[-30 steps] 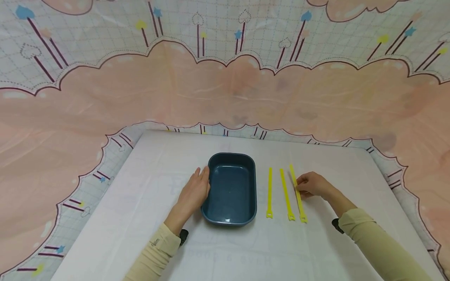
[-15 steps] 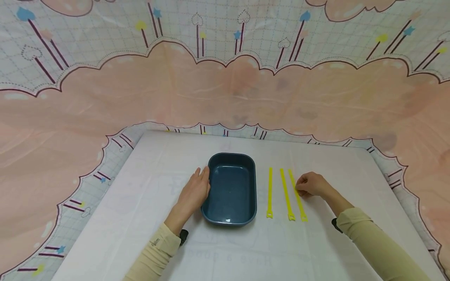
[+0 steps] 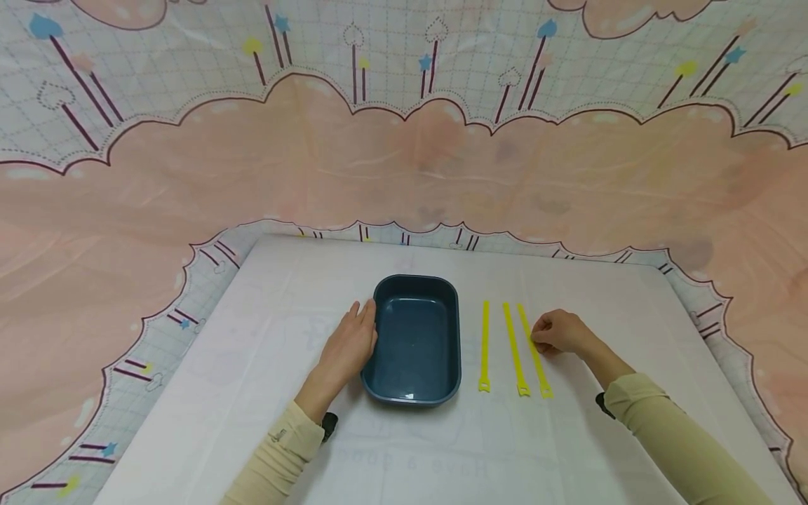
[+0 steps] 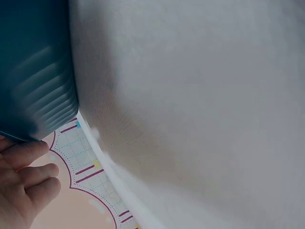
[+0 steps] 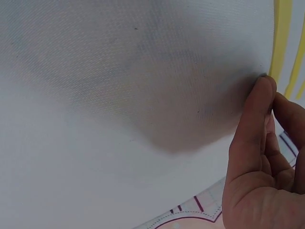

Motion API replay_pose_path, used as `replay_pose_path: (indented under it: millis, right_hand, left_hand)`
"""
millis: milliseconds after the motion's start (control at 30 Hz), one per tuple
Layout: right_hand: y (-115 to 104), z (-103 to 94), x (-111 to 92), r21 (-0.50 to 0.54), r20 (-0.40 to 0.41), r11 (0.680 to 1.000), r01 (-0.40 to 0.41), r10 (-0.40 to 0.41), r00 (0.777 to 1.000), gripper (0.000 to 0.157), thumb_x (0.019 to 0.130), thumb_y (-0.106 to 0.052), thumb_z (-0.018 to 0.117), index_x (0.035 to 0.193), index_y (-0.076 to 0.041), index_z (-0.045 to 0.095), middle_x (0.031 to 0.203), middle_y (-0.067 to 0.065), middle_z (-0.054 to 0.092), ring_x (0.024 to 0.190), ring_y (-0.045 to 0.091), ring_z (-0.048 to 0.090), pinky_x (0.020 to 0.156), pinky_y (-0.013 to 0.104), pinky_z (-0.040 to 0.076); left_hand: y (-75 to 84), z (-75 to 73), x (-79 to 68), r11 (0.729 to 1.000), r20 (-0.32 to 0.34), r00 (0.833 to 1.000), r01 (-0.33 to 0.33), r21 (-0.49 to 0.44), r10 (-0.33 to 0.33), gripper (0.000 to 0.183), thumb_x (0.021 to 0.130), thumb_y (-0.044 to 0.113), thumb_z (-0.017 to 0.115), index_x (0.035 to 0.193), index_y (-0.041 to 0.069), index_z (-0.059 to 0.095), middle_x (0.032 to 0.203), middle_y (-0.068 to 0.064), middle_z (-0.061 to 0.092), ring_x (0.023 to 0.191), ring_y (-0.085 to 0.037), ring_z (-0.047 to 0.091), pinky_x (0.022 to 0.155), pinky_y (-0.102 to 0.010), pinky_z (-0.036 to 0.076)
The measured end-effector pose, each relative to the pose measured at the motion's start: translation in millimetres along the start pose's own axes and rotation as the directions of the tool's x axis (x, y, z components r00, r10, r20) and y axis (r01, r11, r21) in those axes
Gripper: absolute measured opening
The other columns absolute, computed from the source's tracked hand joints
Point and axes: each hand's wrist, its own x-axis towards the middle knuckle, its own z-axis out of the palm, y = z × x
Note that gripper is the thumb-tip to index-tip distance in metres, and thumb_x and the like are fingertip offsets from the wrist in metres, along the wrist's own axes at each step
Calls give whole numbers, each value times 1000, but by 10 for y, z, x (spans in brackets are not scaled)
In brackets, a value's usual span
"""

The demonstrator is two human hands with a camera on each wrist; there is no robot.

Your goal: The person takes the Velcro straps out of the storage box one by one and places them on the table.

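A dark blue rectangular tray point(image 3: 413, 344) stands on the white table, its inside bare. My left hand point(image 3: 349, 340) rests along its left side, fingers fairly straight; in the left wrist view, fingertips point(image 4: 31, 152) touch the tray's rim. Three yellow hook-and-loop cable ties lie to the right of the tray, slotted heads toward me: the left tie point(image 3: 485, 347), the middle tie point(image 3: 514, 351) and the right tie point(image 3: 541, 372). With thumb and forefinger, my right hand point(image 3: 560, 332) pinches the edge of the right tie, near its middle. Its fingertips partly hide that spot.
The white table point(image 3: 252, 435) extends around the tray and ties. Its back edge point(image 3: 442, 250) meets a patterned cloth curtain point(image 3: 404, 168), which also runs down both sides.
The right cable tie was tilted, with a shadow beside it, one second ago; it came down flat on the table by half a second ago. Both hands have stayed almost still.
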Motion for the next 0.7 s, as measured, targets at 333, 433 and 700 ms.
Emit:
replay_pose_path:
  millis: [333, 433, 700]
  right_hand:
    - [45, 3, 16, -174, -81, 983, 60, -75, 994, 14, 90, -12, 63, 94, 1, 65, 74, 3, 63, 64, 15, 57, 58, 28, 50]
    - [41, 5, 20, -256, -139, 964, 77, -116, 983, 18, 92, -13, 61, 101, 2, 65, 83, 7, 64, 70, 18, 56, 63, 32, 49]
    - [81, 28, 26, -350, -255, 929, 118, -216, 943, 32, 98, -14, 53, 121, 6, 58, 111, 23, 64, 101, 39, 61, 84, 53, 50]
  left_hand:
    - [-21, 23, 11, 1000, -4, 1000, 16, -6, -16, 49, 101, 11, 49, 143, -11, 39, 144, -24, 47, 138, -40, 38, 111, -50, 34]
    - [-55, 33, 7, 1000, -36, 999, 16, -12, -16, 48, 101, 12, 49, 142, -11, 40, 143, -25, 47, 137, -40, 38, 111, -51, 34]
    - [-201, 46, 18, 1000, -130, 991, -4, 1, 4, 46, 100, 10, 50, 138, -14, 44, 140, -28, 49, 133, -45, 42, 108, -54, 37]
